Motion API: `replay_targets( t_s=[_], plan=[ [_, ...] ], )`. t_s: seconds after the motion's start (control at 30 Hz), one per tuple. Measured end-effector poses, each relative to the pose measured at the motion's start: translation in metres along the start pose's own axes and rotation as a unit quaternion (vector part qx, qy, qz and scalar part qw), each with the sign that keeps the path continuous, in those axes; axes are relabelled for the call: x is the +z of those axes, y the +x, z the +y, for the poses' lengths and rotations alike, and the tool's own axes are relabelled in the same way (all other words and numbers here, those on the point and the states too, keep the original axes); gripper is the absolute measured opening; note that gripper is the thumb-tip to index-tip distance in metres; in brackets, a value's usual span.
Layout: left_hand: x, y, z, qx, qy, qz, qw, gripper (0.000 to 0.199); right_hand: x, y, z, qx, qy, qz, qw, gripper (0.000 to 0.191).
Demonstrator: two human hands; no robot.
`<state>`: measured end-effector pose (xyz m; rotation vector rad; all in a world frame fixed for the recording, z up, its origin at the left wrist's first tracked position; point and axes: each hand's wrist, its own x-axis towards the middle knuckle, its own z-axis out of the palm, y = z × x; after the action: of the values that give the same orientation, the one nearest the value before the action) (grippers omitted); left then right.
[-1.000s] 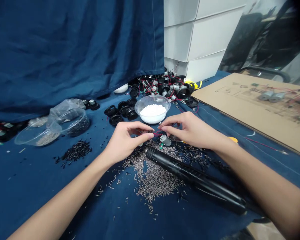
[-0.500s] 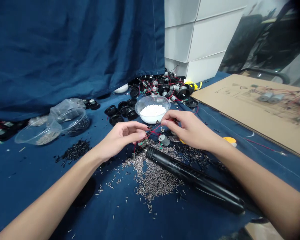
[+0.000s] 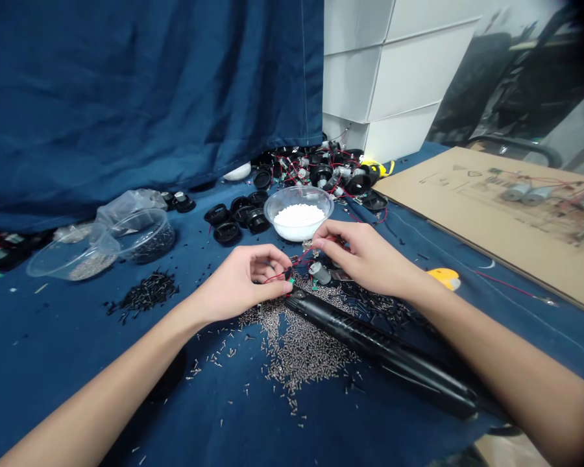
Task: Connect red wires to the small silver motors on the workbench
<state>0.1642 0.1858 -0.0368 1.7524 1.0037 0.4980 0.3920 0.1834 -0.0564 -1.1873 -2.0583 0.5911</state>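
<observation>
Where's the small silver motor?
In the head view, the small silver motor lies just below the right hand, directly above the black tube.

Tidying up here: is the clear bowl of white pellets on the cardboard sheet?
No, the clear plastic bowl stands on the blue cloth, away from the cardboard sheet.

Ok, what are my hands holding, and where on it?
A thin red wire: your left hand pinches a small component at one end; your right hand seems to grip the other end.

The head-worn camera looks forward and down from above the left hand (image 3: 236, 284) and right hand (image 3: 365, 256).
</observation>
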Motion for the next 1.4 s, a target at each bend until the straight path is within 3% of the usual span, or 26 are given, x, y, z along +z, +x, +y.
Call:
replay_targets(
  t_s=[0.37,0.5,0.77,1.07,1.27,1.4],
  plan=[
    [0.006,-0.001,0.0,-0.008,0.024,0.002,1.0,0.02,0.002,0.001,0.0,0.019,0.026,0.013,0.999,0.021],
    [0.005,-0.001,-0.002,0.009,0.014,0.015,1.0,0.014,0.002,0.0,0.0,0.019,0.04,0.001,0.999,0.022],
    [0.0,-0.005,-0.001,0.019,-0.024,-0.011,0.999,0.016,0.003,0.0,0.0,-0.002,0.047,-0.034,0.998,0.027],
    [-0.001,0.002,-0.005,0.044,-0.044,0.017,0.998,0.013,0.004,0.0,0.0,-0.012,0.049,-0.027,0.998,0.027],
    [-0.003,0.003,0.002,0.064,-0.013,0.028,0.998,0.015,0.004,0.001,-0.001,-0.037,0.064,-0.042,0.996,0.025],
    [-0.008,-0.003,0.009,0.063,0.036,-0.002,0.997,0.019,0.003,0.002,0.001,-0.032,0.06,-0.031,0.997,0.023]
  ],
)
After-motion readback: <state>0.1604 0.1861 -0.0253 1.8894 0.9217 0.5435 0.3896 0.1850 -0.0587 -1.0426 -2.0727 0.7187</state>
